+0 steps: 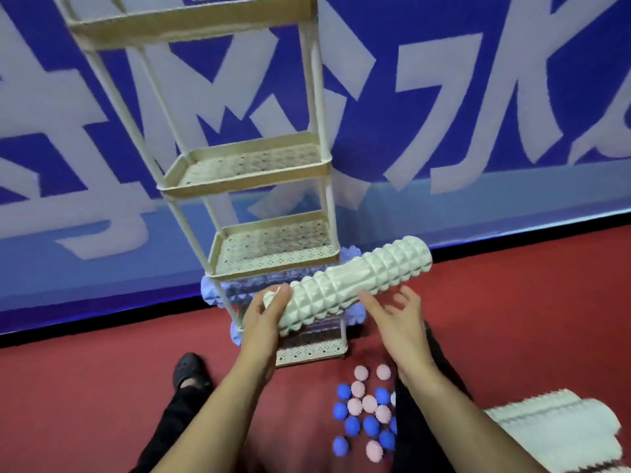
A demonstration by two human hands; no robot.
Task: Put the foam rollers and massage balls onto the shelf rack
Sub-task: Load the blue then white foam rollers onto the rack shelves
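Observation:
My left hand (264, 314) grips the near end of a white ridged foam roller (355, 281), held slanted in the air in front of the cream shelf rack (249, 180). My right hand (397, 317) hovers just below the roller's middle, fingers spread, touching nothing. A purple foam roller (239, 288) lies across a low tier of the rack, partly hidden behind the white one. Several blue and pink spiky massage balls (367, 413) lie in a cluster on the red floor by my right forearm. Another white roller (560, 428) lies on the floor at lower right.
The rack stands against a blue wall banner (478, 97) with white lettering; its two middle tiers hold nothing. Red carpet (512, 319) spreads right of the rack. My dark-trousered legs and a black shoe (189, 370) lie at lower left.

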